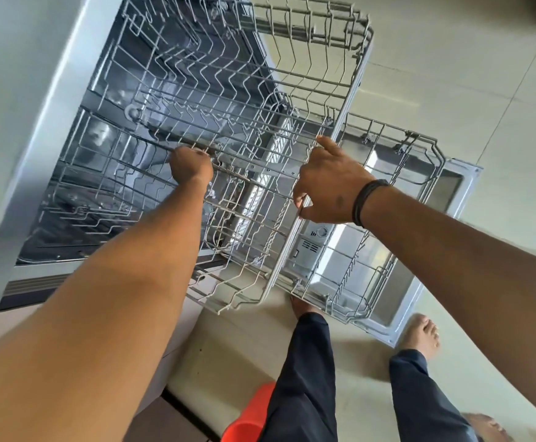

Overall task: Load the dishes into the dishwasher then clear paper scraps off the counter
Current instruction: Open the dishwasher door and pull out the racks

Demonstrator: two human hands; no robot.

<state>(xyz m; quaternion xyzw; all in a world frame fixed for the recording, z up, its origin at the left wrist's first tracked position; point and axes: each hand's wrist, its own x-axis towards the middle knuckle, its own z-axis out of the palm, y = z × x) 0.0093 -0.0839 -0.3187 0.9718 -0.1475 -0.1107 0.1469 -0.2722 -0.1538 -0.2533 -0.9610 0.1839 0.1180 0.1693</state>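
Loading not begun: left hand [191,165] grips a wire inside the empty upper rack [228,129], right hand [329,186] grasps its front rail, dishwasher [21,154] door [451,193] lowered, no dishes in view; next move, judged, calls for seating the rack level.

Both hands, left [191,164] and right [330,183], grip the pulled-out upper rack [346,122].

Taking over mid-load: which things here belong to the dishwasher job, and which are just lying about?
Job: upper rack, gripped by left hand and right hand; lower rack; open dishwasher door.
Lying about: orange object on the floor.
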